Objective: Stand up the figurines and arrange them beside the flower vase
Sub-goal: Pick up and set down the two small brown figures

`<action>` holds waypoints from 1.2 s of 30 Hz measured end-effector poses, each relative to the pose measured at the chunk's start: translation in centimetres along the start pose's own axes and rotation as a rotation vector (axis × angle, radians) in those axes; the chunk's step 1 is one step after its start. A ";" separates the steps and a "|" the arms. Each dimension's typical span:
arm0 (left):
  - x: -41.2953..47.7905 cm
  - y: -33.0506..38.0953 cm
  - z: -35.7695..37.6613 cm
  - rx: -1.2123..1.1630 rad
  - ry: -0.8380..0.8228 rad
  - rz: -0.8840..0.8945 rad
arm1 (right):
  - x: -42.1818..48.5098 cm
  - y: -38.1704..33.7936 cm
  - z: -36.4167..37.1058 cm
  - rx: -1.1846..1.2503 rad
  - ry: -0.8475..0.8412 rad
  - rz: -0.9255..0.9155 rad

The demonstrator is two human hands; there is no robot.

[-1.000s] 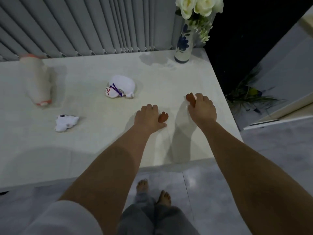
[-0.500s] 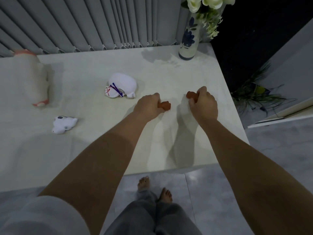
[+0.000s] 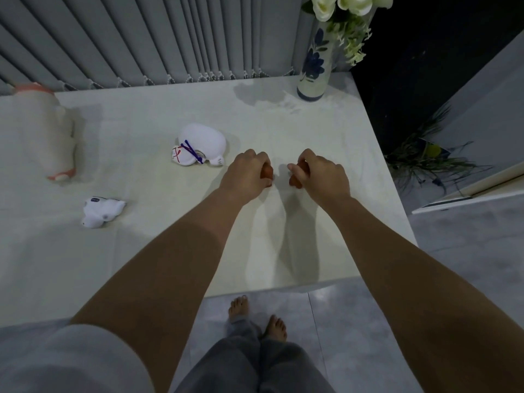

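My left hand (image 3: 248, 173) is closed around a small orange figurine (image 3: 267, 171), mostly hidden by the fingers. My right hand (image 3: 321, 174) grips a second small orange figurine (image 3: 297, 175). Both are just above the white table (image 3: 283, 222), near its middle right, close together. A white round figurine with a blue cord (image 3: 198, 146) lies toppled left of my left hand. A small white figurine (image 3: 100, 211) lies on its side further left. A large white and orange figurine (image 3: 42, 131) lies at the far left. The blue-flowered vase (image 3: 313, 69) stands at the back right corner.
Grey vertical blinds (image 3: 141, 38) run along the table's far edge. White flowers (image 3: 348, 7) fill the vase. The table's right edge drops to a dark gap with a green plant (image 3: 425, 157) on the floor. My bare feet (image 3: 255, 316) stand on grey tiles.
Both hands have moved forward and toward each other, each with its orange figurine. The view has shifted so the vase and table look closer.
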State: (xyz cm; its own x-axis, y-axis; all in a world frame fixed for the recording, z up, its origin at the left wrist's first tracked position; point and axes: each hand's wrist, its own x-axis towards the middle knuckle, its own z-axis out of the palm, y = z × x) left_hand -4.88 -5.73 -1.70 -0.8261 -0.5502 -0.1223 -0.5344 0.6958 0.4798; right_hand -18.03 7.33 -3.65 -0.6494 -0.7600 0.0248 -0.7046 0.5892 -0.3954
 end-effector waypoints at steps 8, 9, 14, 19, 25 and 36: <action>-0.5 -0.7 -0.2 -0.033 -0.029 0.040 | -0.7 0.4 -0.1 0.002 -0.024 -0.024; -0.6 -0.9 -0.1 -0.051 -0.028 0.056 | -0.8 0.5 -0.2 -0.002 -0.021 -0.034; -0.5 -1.0 0.0 -0.050 -0.007 0.033 | -1.3 0.8 -0.2 0.010 -0.050 -0.062; -0.6 -0.9 0.3 -0.059 0.007 -0.021 | -1.9 1.1 0.0 -0.035 0.005 -0.132; -1.1 -2.3 0.4 -0.137 -0.091 0.122 | -1.9 1.1 0.0 0.061 -0.021 -0.169; 0.0 -1.0 0.8 -0.224 0.009 0.022 | -1.1 0.9 0.3 0.205 -0.020 -0.040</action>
State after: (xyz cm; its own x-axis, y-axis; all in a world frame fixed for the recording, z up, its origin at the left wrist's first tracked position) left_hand -4.50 -6.04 -2.86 -0.8348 -0.5409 -0.1028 -0.4627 0.5878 0.6636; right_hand -17.89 8.59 -4.26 -0.6149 -0.7882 0.0265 -0.6553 0.4919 -0.5733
